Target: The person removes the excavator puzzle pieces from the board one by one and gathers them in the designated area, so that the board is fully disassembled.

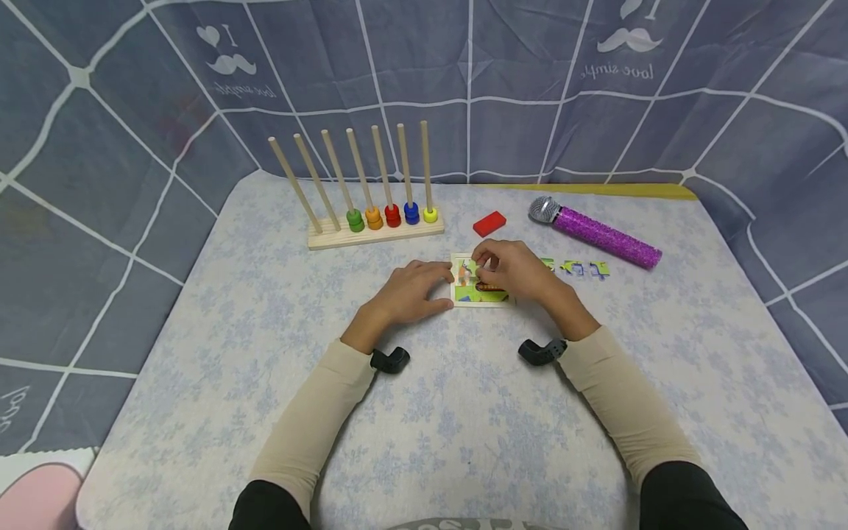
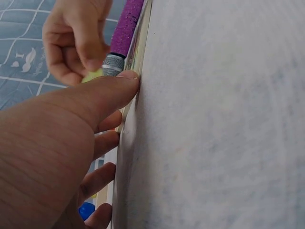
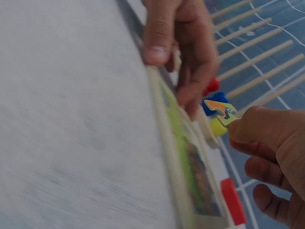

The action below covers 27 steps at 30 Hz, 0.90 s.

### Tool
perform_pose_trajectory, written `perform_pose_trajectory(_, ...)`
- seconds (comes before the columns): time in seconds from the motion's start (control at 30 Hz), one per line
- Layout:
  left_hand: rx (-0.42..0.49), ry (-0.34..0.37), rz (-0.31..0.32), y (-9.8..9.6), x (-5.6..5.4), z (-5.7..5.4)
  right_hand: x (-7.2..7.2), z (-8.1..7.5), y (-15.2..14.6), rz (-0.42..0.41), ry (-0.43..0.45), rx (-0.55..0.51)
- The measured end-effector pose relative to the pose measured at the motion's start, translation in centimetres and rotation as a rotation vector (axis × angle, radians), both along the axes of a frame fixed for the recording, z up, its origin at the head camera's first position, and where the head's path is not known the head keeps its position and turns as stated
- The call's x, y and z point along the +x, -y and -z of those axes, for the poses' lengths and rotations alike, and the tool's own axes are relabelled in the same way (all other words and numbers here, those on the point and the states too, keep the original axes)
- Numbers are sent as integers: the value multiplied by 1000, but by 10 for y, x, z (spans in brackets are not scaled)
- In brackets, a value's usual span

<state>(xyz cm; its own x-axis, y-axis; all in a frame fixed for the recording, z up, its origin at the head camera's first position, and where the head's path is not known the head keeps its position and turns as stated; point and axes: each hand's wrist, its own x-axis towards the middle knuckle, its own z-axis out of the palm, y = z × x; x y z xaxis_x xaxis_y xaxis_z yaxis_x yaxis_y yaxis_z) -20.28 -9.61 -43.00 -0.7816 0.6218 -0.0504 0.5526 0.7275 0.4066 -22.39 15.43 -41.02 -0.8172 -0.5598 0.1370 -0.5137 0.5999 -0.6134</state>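
Item: framed puzzle point(image 1: 464, 296), flat on the counter point(image 1: 464, 412), between the two hands.
Left hand point(image 1: 412, 292): fingers slightly spread, we note, thumb and fingertips touching the frame's left side.
Right hand point(image 1: 515, 272): above the puzzle, thumb and finger pinching a small printed piece point(image 3: 219, 111), which we see raised off the frame in the right wrist view. Its picture is too blurred for us to name with confidence.
Loose pieces point(image 1: 599, 269): in a row just right of the puzzle.
Red block point(image 1: 489, 224): beyond the puzzle.
Microphone point(image 1: 603, 235): purple glittery handle, silver head towards the block.
Wooden stand point(image 1: 377, 236): seven pegs, coloured rings, back left.
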Motion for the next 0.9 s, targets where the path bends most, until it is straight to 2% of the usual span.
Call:
perform_pose_trajectory(0.17, -5, 4, -7, -1, 0, 0, 0, -9, -26, 38, -11, 3)
perform_pose_trajectory(0.5, -23, 11, -25, -1, -2, 1, 28, -10, -101, 103, 57, 89)
perform_pose_trajectory(0.7, -18, 21, -23, 0, -1, -1, 36, -1, -119, 127, 99, 109)
perform_pose_trajectory(0.9, -15, 22, -15, -1, -1, 0, 36, 8, -122, 129, 64, 117)
